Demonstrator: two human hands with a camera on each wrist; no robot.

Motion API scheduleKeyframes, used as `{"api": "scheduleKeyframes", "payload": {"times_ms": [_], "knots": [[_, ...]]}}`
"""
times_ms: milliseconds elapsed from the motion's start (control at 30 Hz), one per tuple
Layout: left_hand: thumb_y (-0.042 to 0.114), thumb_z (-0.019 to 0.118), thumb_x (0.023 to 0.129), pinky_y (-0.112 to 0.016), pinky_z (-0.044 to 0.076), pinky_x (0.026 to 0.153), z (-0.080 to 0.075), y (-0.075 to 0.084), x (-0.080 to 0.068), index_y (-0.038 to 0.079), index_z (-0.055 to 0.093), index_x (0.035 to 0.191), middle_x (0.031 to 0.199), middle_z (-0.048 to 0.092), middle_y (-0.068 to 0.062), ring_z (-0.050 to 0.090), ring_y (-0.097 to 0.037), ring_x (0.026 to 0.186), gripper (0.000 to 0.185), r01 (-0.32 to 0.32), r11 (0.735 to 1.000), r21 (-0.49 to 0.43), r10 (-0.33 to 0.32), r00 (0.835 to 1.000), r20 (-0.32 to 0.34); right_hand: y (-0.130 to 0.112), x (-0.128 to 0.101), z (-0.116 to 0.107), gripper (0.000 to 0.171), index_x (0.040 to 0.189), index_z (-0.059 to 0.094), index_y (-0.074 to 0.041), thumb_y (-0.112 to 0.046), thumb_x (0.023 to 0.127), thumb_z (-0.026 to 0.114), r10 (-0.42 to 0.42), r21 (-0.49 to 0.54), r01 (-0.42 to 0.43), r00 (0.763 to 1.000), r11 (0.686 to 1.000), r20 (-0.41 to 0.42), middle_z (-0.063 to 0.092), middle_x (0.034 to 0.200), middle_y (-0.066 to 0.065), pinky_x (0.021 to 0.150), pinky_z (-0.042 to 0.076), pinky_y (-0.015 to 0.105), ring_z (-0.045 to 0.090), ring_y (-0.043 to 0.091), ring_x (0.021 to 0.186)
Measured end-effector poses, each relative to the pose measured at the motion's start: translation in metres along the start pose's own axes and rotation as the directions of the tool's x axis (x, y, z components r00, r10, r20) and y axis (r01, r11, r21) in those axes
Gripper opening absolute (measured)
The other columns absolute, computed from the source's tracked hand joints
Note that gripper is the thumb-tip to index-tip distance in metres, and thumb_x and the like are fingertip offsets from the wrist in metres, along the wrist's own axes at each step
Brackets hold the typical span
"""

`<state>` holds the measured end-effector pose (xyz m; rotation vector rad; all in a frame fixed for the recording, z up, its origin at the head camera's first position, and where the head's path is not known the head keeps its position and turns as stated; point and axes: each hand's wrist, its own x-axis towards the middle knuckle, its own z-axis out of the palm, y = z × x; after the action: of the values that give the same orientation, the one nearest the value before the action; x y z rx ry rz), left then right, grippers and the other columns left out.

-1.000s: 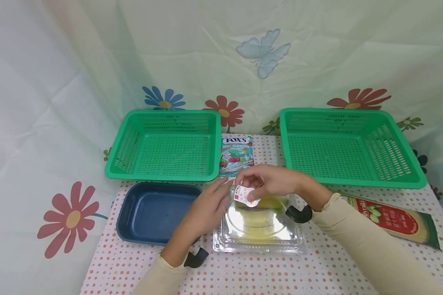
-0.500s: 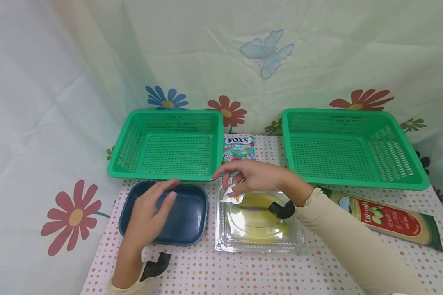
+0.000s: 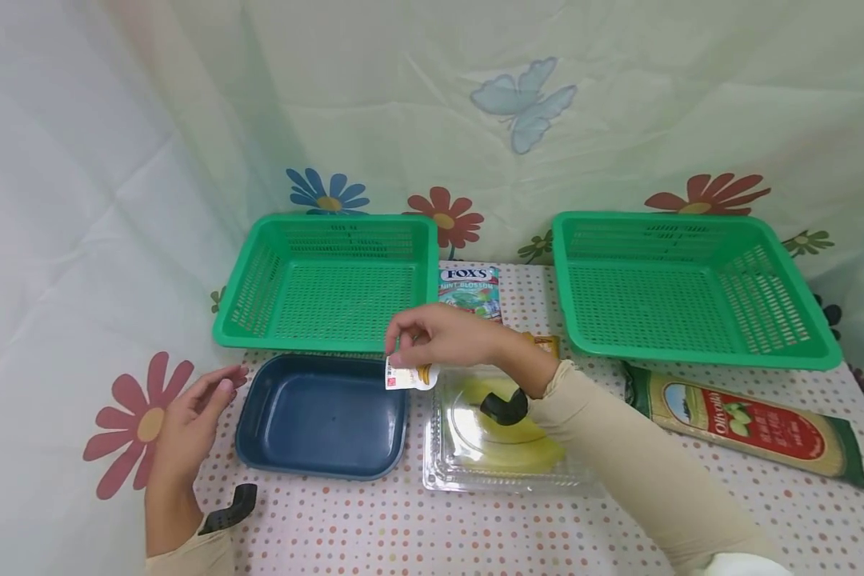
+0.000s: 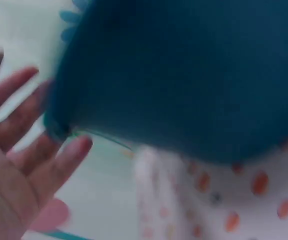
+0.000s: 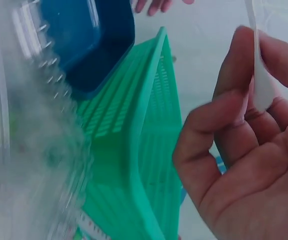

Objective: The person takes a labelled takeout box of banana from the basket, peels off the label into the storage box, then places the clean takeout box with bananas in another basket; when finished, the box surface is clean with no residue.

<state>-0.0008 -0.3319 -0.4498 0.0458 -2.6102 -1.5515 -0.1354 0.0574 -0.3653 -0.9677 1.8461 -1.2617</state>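
Dotted tablecloth (image 3: pixel 475 528) — right hand (image 3: pixel 446 336) pinches sachet (image 3: pixel 409 376) (white).

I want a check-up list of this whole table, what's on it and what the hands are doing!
Surface: dotted tablecloth.
Job's things: small white packet above the rim of the dark blue tray; clear plastic container beside it.
Clutter: two green baskets, Fox's candy bag, Olivoila packet.
Hands: right hand pinches the packet; left hand open, left of the tray.
Cables: nothing seen.
Surroundings: flower and butterfly cloth backdrop.
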Motion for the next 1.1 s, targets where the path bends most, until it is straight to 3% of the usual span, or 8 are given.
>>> {"api": "scheduleKeyframes", "payload": {"times_ms": [167,300,467,600,700,767,967,1100], "knots": [[0.015,0.053,0.107,-0.009,0.047,0.097,-0.007,-0.033,0.007,0.003,0.044,0.152,0.148,0.056,-0.001,0.056,0.008,0.126,0.048,0.05,0.992,-0.12,-0.029,0.986,0.164,-0.003,0.016,0.009,0.006,0.098,0.07,-0.015,-0.02,0.099,0.068,0.029,-0.062,-0.031,0.999,0.998,-0.031,0.059,0.071,0.001,0.068,0.056,0.035,0.062,0.02,0.063],[0.005,0.048,0.107,-0.012,0.048,0.1,-0.009,-0.051,0.02,-0.003,0.034,0.155,0.149,0.052,0.006,0.055,0.006,0.129,0.05,0.088,0.943,-0.32,0.006,0.959,0.282,-0.006,0.029,0.017,0.009,0.092,0.07,-0.016,-0.021,0.099,0.069,0.036,-0.165,-0.045,0.998,0.985,-0.061,0.063,0.071,-0.002,0.069,0.053,0.03,0.064,0.016,0.063],[-0.004,0.039,0.107,-0.017,0.048,0.105,-0.009,-0.068,0.035,-0.007,0.025,0.157,0.154,0.047,0.006,0.053,-0.002,0.134,0.052,0.13,0.86,-0.493,0.102,0.903,0.417,-0.01,0.043,0.03,0.011,0.093,0.069,-0.015,-0.022,0.1,0.067,0.026,-0.257,-0.04,0.998,0.966,-0.057,0.066,0.07,-0.005,0.065,0.048,0.024,0.061,0.011,0.06],[-0.008,0.036,0.105,-0.021,0.05,0.104,-0.008,-0.079,0.038,0.0,0.027,0.159,0.152,0.048,0.009,0.053,-0.004,0.133,0.055,0.18,0.816,-0.55,0.154,0.849,0.506,-0.014,0.053,0.04,0.009,0.093,0.068,-0.015,-0.022,0.099,0.069,0.047,-0.264,-0.059,0.998,0.963,-0.051,0.063,0.064,-0.004,0.06,0.045,0.024,0.06,0.01,0.056],[-0.012,0.033,0.105,-0.022,0.05,0.105,-0.008,-0.084,0.035,0.005,0.026,0.161,0.151,0.048,0.01,0.053,-0.003,0.133,0.059,0.222,0.786,-0.577,0.173,0.817,0.55,-0.014,0.059,0.049,0.009,0.091,0.068,-0.016,-0.021,0.097,0.072,0.072,-0.262,-0.081,0.996,0.962,-0.044,0.063,0.063,-0.004,0.059,0.044,0.024,0.061,0.01,0.055],[-0.012,0.03,0.105,-0.022,0.05,0.105,-0.008,-0.086,0.032,0.006,0.023,0.162,0.152,0.046,0.011,0.051,-0.002,0.135,0.06,0.233,0.782,-0.578,0.177,0.806,0.565,-0.013,0.063,0.053,0.009,0.09,0.067,-0.017,-0.021,0.096,0.073,0.088,-0.278,-0.098,0.995,0.956,-0.047,0.063,0.063,-0.005,0.059,0.044,0.024,0.06,0.009,0.055],[-0.006,0.029,0.108,-0.019,0.047,0.107,-0.009,-0.088,0.026,0.007,0.02,0.163,0.155,0.04,0.015,0.046,0.003,0.138,0.057,0.203,0.82,-0.535,0.183,0.793,0.581,-0.011,0.075,0.066,0.011,0.087,0.067,-0.021,-0.024,0.095,0.074,0.117,-0.367,-0.137,0.99,0.92,-0.074,0.058,0.058,-0.009,0.059,0.043,0.024,0.054,0.007,0.054],[-0.005,0.03,0.108,-0.02,0.047,0.107,-0.008,-0.09,0.025,0.005,0.022,0.161,0.155,0.04,0.014,0.046,0.002,0.138,0.055,0.192,0.814,-0.548,0.211,0.781,0.588,-0.013,0.085,0.076,0.011,0.087,0.067,-0.021,-0.025,0.095,0.074,0.121,-0.388,-0.14,0.99,0.911,-0.075,0.056,0.058,-0.009,0.058,0.042,0.023,0.052,0.007,0.053]]}}
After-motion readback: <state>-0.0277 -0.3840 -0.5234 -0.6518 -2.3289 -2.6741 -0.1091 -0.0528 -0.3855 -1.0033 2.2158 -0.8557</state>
